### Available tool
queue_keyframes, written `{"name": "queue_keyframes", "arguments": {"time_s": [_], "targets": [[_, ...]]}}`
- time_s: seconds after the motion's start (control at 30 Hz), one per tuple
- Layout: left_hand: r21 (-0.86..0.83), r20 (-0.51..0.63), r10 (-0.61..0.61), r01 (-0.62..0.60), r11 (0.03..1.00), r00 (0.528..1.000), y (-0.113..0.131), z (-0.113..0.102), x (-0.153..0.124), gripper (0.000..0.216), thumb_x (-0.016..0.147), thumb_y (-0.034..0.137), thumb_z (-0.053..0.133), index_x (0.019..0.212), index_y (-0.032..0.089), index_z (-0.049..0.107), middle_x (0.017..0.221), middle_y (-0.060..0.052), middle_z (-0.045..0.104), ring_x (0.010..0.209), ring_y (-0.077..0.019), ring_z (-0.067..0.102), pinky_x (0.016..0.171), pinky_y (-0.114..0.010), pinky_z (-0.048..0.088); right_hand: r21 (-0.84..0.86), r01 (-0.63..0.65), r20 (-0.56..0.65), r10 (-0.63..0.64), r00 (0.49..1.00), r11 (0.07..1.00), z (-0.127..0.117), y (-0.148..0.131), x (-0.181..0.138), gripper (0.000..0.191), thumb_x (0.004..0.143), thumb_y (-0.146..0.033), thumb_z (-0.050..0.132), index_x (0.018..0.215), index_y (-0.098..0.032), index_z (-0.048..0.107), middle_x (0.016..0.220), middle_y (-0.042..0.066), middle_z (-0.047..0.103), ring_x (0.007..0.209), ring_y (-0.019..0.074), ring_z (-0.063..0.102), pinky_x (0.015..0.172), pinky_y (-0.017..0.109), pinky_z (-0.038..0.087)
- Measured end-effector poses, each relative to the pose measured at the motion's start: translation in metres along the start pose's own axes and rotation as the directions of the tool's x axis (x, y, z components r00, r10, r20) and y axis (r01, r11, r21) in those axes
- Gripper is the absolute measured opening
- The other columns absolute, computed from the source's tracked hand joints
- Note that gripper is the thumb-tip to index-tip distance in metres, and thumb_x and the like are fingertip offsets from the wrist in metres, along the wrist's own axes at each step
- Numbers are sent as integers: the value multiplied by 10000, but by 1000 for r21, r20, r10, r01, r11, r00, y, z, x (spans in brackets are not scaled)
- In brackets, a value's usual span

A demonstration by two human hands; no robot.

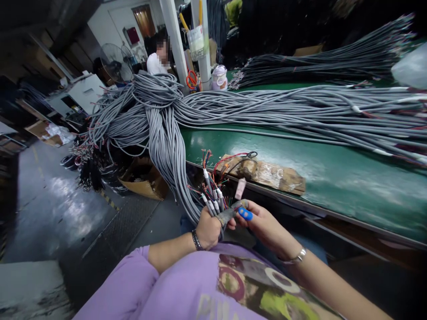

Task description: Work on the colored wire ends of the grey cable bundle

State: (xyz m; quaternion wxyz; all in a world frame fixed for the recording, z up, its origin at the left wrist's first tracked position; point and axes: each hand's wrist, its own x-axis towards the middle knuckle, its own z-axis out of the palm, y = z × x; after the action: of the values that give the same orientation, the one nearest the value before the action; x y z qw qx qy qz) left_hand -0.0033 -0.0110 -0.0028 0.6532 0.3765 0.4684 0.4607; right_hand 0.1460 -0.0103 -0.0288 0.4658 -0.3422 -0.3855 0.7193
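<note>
My left hand (208,229) is closed around a bundle of grey cables (168,151) close to my body. Above that fist, several cable ends (213,200) stand up, with white sleeves and thin coloured wires fanning out. My right hand (258,218) is closed too, with a blue cover on one finger. It grips one end of a worn grey strip-like thing (228,215), whose other end reaches across to my left fist; its exact kind is unclear. Just above the right hand is a small pale pink block (240,189), beside the bench edge.
Long grey cables (267,104) lie along the green bench (333,178) and spill over its left end. A wooden block (276,175) with a red and a black lead sits at the front edge. Beneath the cables stands a cardboard box (147,180). A person (156,62) is farther back.
</note>
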Motion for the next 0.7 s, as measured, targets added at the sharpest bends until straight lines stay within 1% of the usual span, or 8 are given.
{"name": "queue_keyframes", "arguments": {"time_s": [0.07, 0.1, 0.2, 0.3, 0.4, 0.53, 0.6, 0.7], "targets": [[7, 3, -2, 2, 1000, 1000, -1, 0, 0, 456, 586, 538, 808, 544, 123, 624, 482, -19, 568, 453, -100, 516, 476, -230, 436, -74, 40, -72, -45, 996, 996, 6, -2, 0, 279, 760, -444, 768, 761, -204, 626, 626, 5, 636, 587, 150, 557, 588, 297, 409], [10, 8, -1, 1, 1000, 1000, -1, -1, 0, 460, 586, 543, 805, 542, 122, 624, 486, -22, 572, 453, -99, 516, 476, -229, 435, -90, 52, -84, -60, 995, 995, 8, -3, 0, 274, 760, -435, 769, 750, -205, 621, 618, 4, 638, 576, 148, 558, 582, 295, 406], [8, 20, 1, -1, 1000, 1000, 0, -1, -1, 446, 587, 532, 809, 559, 123, 634, 493, -24, 583, 449, -98, 517, 479, -231, 438, -66, 67, -72, -72, 995, 996, 16, -7, 3, 274, 752, -431, 772, 728, -216, 605, 581, -1, 636, 541, 156, 569, 571, 301, 417], [2, 26, -5, 5, 1000, 1000, 1, -1, -1, 424, 582, 503, 819, 561, 122, 636, 501, -26, 593, 453, -99, 524, 488, -233, 446, -8, 49, -62, -50, 997, 999, 20, -8, 7, 291, 746, -440, 771, 708, -226, 577, 546, -2, 628, 505, 166, 565, 545, 309, 420], [-29, -14, -12, 12, 1000, 1000, 3, -2, 2, 413, 586, 486, 817, 553, 122, 626, 481, -18, 577, 443, -95, 514, 472, -225, 427, -11, 31, -77, -32, 997, 999, 20, -8, 8, 312, 733, -466, 773, 697, -222, 583, 557, 8, 624, 523, 174, 561, 543, 312, 416], [-113, -76, -21, 12, 993, 997, 4, -2, 6, 392, 587, 458, 810, 543, 121, 615, 464, -10, 560, 434, -96, 506, 470, -228, 429, -132, 67, -185, -91, 979, 989, 15, -9, 6, 329, 669, -453, 824, 643, -191, 626, 571, -7, 571, 542, 125, 479, 537, 274, 373], [-139, -87, -24, 12, 990, 996, 6, -2, 7, 381, 582, 444, 811, 546, 120, 614, 465, -9, 559, 439, -98, 512, 474, -229, 434, -140, 65, -163, -88, 983, 988, 10, -9, 5, 325, 648, -446, 840, 649, -182, 651, 592, -11, 564, 565, 116, 464, 554, 264, 383], [-156, -85, -21, 7, 988, 996, 9, -1, 5, 355, 585, 422, 814, 573, 122, 624, 480, -7, 572, 441, -96, 515, 465, -223, 430, -13, -3, -95, 2, 995, 1000, 0, -9, 5, 324, 608, -431, 869, 731, -190, 691, 656, -8, 596, 596, 115, 491, 581, 254, 433]]}}
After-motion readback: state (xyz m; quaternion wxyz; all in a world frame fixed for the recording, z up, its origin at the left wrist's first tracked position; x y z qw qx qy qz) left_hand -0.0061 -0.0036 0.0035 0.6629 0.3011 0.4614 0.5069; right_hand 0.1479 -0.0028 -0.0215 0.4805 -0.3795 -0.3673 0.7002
